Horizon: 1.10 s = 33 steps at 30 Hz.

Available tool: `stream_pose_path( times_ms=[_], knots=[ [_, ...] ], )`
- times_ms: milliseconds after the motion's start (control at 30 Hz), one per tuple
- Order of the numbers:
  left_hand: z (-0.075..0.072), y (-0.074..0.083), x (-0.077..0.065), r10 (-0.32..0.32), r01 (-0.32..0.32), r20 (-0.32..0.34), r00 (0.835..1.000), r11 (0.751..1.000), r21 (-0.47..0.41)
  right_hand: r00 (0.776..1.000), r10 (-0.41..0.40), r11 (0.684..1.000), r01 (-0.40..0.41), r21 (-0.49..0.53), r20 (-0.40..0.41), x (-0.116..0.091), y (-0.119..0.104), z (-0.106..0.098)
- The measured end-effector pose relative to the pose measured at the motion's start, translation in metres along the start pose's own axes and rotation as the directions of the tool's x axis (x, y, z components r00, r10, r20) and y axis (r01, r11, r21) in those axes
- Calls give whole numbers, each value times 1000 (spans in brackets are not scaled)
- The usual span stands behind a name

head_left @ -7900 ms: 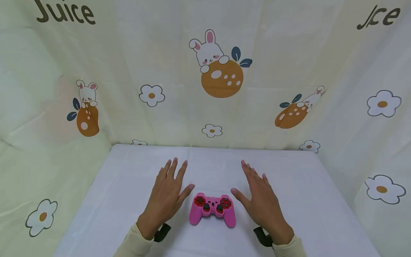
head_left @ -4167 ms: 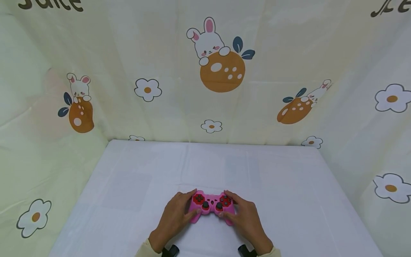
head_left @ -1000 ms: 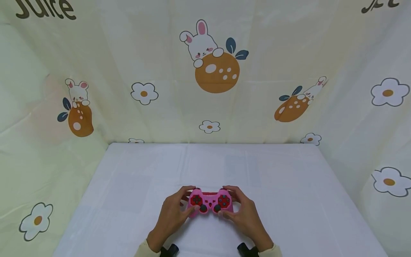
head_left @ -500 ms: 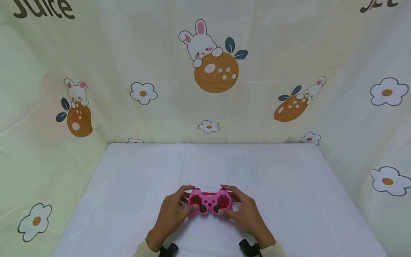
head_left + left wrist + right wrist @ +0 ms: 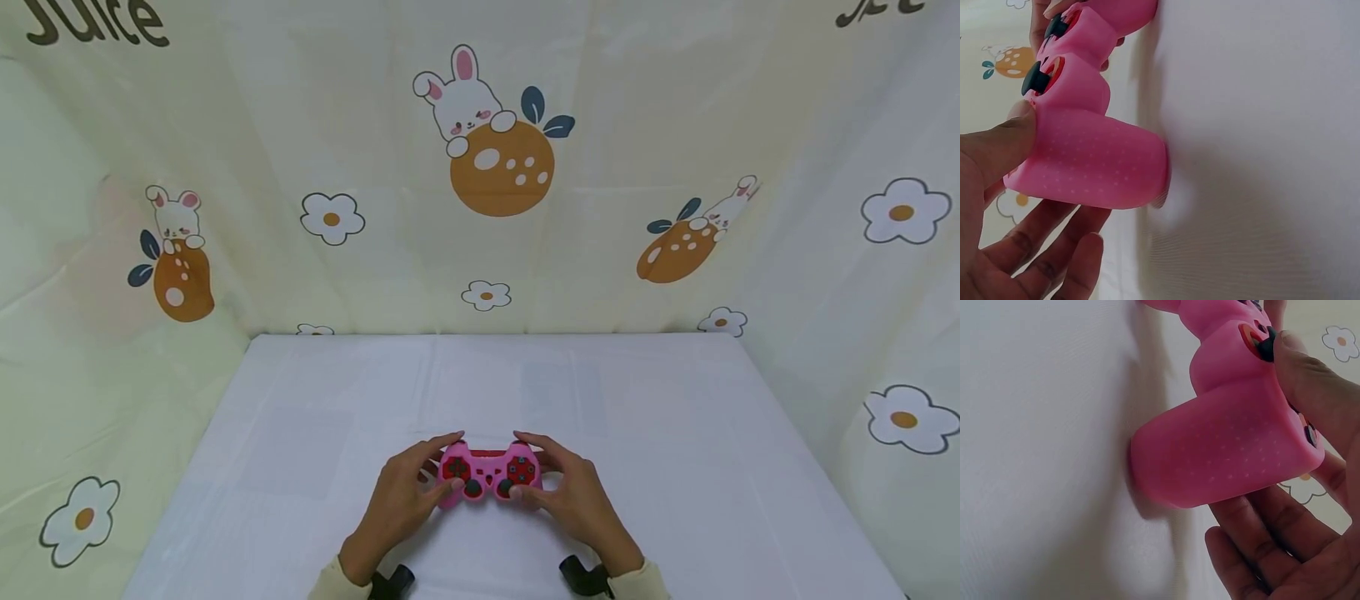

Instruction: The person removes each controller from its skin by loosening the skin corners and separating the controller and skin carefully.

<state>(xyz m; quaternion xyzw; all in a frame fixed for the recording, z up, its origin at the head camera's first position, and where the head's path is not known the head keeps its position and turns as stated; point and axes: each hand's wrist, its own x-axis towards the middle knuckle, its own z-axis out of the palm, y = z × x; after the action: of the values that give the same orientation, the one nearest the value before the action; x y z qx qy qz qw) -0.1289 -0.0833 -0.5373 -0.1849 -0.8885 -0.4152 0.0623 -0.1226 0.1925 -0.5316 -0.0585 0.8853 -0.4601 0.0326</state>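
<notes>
A pink game controller [image 5: 489,460] with red button pads and two dark thumbsticks is held between both hands over the white table, its far edge tilted up. My left hand [image 5: 401,496] grips its left side, thumb on the face by the left pad and stick, index finger over the top shoulder. My right hand [image 5: 577,500] grips the other side, thumb at the right stick, index finger on the right shoulder. In the left wrist view the rounded left handle [image 5: 1091,156] ends right at the table; the right wrist view shows the right handle [image 5: 1222,444] likewise. Other fingers curl underneath.
The white-covered table [image 5: 337,392] reaches back to a cream curtain [image 5: 375,125] printed with rabbits, oranges and flowers, which also hangs at both sides. Black wrist mounts [image 5: 393,581] sit under the sleeves' cuffs.
Both hands, first spread open beside the flat controller, have closed on its sides and tilted its far edge up. In the last half second the left index finger has shifted slightly inward along the shoulder.
</notes>
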Motion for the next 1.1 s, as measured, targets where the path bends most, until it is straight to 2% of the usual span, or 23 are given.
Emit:
stream_pose_path(
  times_ms=[300, 433, 867, 1100],
  knots=[
    [-2, 1, 3, -32, 33, 74, 997, 999, -15, 1000, -11, 1000, 11, -2, 7, -4, 2, 0],
    [-1, -1, 2, -38, 41, 87, 996, 998, -40, 1000, -22, 1000, 22, 2, 18, -6, 4, 0],
    [-2, 2, -1, -49, 52, 34, 998, 996, -77, 998, -67, 997, 68, 39, -20, -7, 4, 1],
    [-2, 4, -1, -51, 50, -12, 999, 995, -83, 983, -164, 986, 164, -7, -83, -6, 4, 4]
  ],
)
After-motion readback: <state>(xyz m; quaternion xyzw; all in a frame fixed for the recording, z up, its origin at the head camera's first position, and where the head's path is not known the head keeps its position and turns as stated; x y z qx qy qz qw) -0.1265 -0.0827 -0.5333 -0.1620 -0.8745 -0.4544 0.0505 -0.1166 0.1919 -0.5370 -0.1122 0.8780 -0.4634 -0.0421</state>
